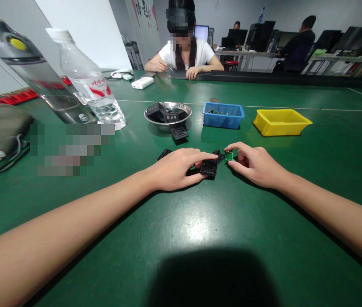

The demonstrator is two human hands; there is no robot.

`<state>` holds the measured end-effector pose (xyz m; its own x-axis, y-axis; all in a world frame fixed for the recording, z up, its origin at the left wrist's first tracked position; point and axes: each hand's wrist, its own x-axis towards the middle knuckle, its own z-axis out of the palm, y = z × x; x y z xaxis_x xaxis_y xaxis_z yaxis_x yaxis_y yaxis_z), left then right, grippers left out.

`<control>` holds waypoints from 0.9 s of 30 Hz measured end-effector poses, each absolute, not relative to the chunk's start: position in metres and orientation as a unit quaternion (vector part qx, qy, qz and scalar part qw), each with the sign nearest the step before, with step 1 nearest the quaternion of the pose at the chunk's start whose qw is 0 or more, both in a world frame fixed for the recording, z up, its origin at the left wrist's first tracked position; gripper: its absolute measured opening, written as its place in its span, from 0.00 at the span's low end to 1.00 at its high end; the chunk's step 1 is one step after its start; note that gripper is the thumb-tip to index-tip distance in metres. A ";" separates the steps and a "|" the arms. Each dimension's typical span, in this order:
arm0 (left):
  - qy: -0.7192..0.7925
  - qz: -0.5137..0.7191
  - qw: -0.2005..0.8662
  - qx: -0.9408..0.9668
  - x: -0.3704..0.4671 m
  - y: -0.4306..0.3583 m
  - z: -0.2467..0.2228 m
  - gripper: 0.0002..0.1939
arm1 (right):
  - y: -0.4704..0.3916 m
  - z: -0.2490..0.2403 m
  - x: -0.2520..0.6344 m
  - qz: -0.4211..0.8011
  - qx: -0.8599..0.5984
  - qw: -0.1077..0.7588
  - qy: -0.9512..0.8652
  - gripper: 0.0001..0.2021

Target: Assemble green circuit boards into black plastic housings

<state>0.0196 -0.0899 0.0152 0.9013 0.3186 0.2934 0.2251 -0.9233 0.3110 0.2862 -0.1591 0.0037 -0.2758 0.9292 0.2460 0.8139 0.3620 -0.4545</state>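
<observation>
My left hand [181, 168] is closed around the edge of a small black plastic housing [208, 168], thumb below and fingers on top, low over the green table. Just to its right, my right hand [254, 164] pinches a small green circuit board [229, 156] between thumb and forefinger. Behind the housing, close to the board, is another dark part whose shape I cannot make out. A black piece [164, 154] lies partly hidden behind my left hand. Another black housing [179, 133] rests on the table in front of the metal bowl.
A metal bowl [185, 110] holds black housings. Right of it stand a blue bin [222, 121] with small green boards and a yellow bin [281, 128]. At left are a plastic bottle [88, 81] and a grey flask [40, 72]. A person [184, 51] sits opposite.
</observation>
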 end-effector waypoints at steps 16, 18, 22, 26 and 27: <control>0.157 0.167 0.138 0.964 0.020 -0.092 0.018 0.24 | -0.158 0.004 0.285 0.091 -0.589 0.269 -0.756 0.17; 0.157 0.166 0.136 0.964 0.020 -0.092 0.018 0.24 | -0.157 0.004 0.285 0.088 -0.593 0.264 -0.756 0.14; 0.158 0.165 0.137 0.964 0.020 -0.092 0.017 0.24 | -0.157 0.004 0.285 0.088 -0.592 0.262 -0.757 0.13; 0.159 0.162 0.134 0.965 0.020 -0.092 0.017 0.24 | -0.156 0.004 0.285 0.086 -0.591 0.265 -0.757 0.13; 0.158 0.161 0.134 0.965 0.020 -0.092 0.017 0.24 | -0.156 0.004 0.285 0.085 -0.592 0.264 -0.757 0.13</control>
<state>0.0200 -0.0918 0.0175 0.8982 0.3487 0.2676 0.2629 -0.9141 0.3088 0.2846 -0.1563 0.0038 -0.1602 0.9404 0.3000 0.8507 0.2857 -0.4413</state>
